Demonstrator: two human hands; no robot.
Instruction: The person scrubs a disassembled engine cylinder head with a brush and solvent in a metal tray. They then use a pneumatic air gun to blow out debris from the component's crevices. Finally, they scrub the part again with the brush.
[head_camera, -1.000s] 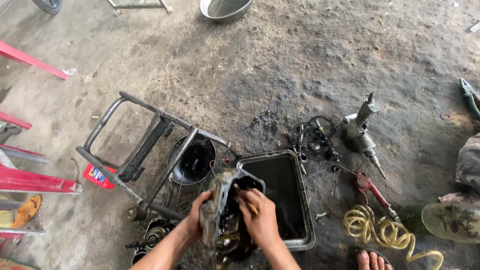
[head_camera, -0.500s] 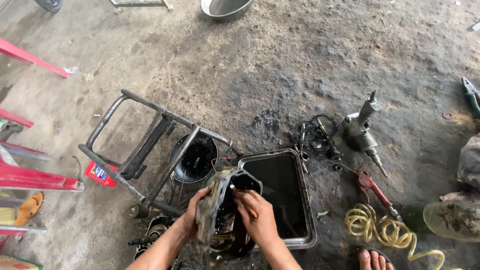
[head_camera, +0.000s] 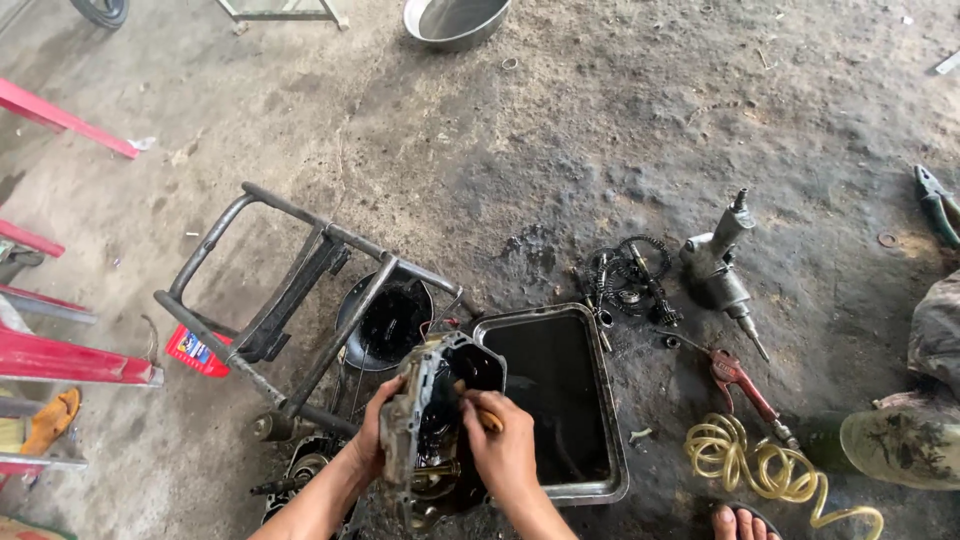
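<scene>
Both hands had drifted slightly left with the greasy grey metal engine casing. Left hand clamped its outer edge to steady it over the oil-filled rectangular steel tray; right hand gripped a small wooden-handled tool inside.

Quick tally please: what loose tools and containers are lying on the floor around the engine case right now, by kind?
Pans and bowls: 2, the oil tray and the steel bowl
Air tools: 1, the impact wrench
Pliers: 2, the red pliers and the green pliers
Hoses: 1, the yellow coil
Gears: 1 pile
Total: 7

engine casing tilted upright, right hand lower
</scene>
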